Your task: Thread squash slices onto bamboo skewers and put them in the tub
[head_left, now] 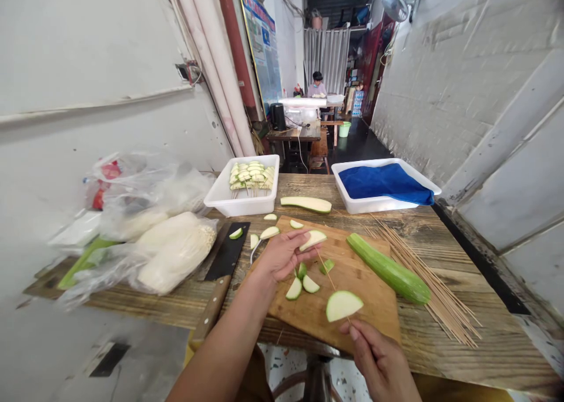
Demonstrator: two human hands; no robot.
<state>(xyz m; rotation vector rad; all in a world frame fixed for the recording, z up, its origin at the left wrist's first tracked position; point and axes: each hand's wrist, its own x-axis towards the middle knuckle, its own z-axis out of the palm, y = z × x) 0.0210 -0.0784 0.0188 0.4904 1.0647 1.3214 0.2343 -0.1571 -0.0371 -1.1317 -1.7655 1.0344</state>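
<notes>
Over the wooden cutting board (286, 314), my left hand (284, 252) pinches a half-round zucchini slice (314, 239). My right hand (381, 355), at the board's front edge, grips a thin wooden skewer (328, 272). A larger zucchini slice (343, 305) is threaded on it near my right fingers. The skewer's far end reaches the slice in my left hand; whether it has pierced it I cannot tell. Several cut pieces (311, 284) lie on the board beneath. A whole green zucchini (388, 268) rests across the board's right side, and a halved zucchini (306, 204) lies behind the board.
A cleaver (229, 252) lies left of the board, near bagged white food (176, 252). At the back stand a white tray (241, 205) of skewered slices and another tray (379, 205) with blue cloth (381, 181). Loose skewers (434, 284) lie right. A person (317, 86) sits far back.
</notes>
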